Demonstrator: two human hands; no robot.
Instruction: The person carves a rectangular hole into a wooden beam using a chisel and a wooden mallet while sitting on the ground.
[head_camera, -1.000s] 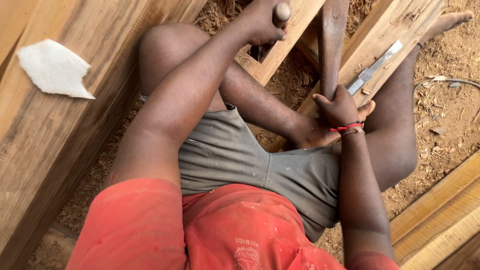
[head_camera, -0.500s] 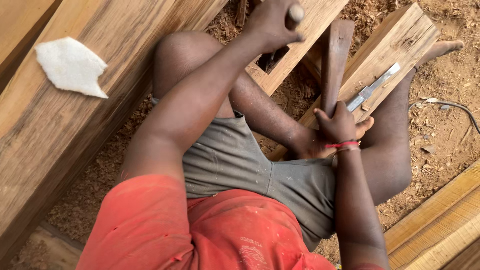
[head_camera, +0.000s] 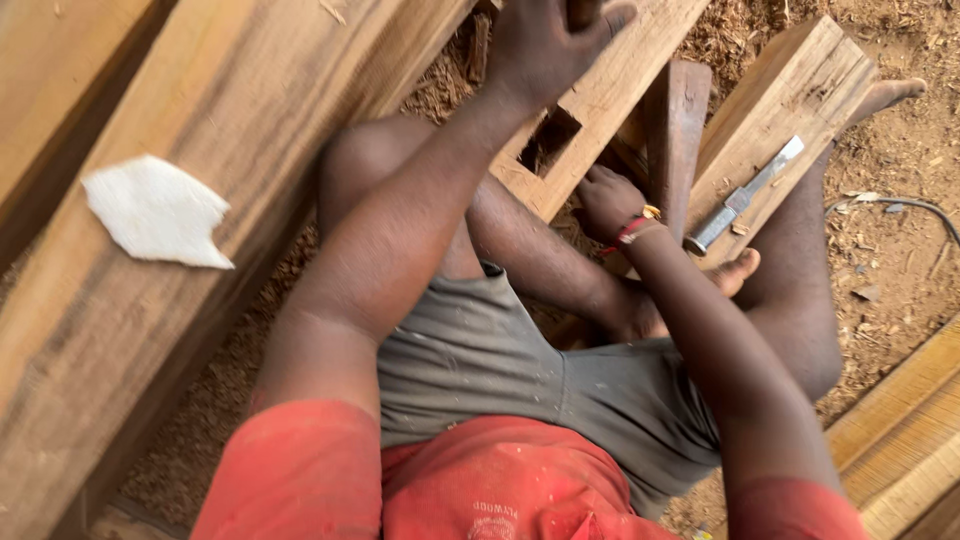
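Sitting low over the timber beam (head_camera: 620, 90), left hand (head_camera: 550, 45) wrapped tight round a wooden handle (head_camera: 583, 10) at the top edge of view, tool end hidden. Lying just below and toward the body from that grip: the square mortise hole (head_camera: 548, 140) cut in the beam. Running up-right to down-left, that beam, its long axis slanting away across the knees. Right hand (head_camera: 605, 200) closing on the lower end of a dark wooden mallet (head_camera: 675, 125), head pointing up and away, long axis near upright in view. Sitting nearer the mortise than the left grip, that right hand. Resting apart to the right on another wooden block (head_camera: 790, 90): a metal chisel (head_camera: 745, 195), untouched, slanting up-right.
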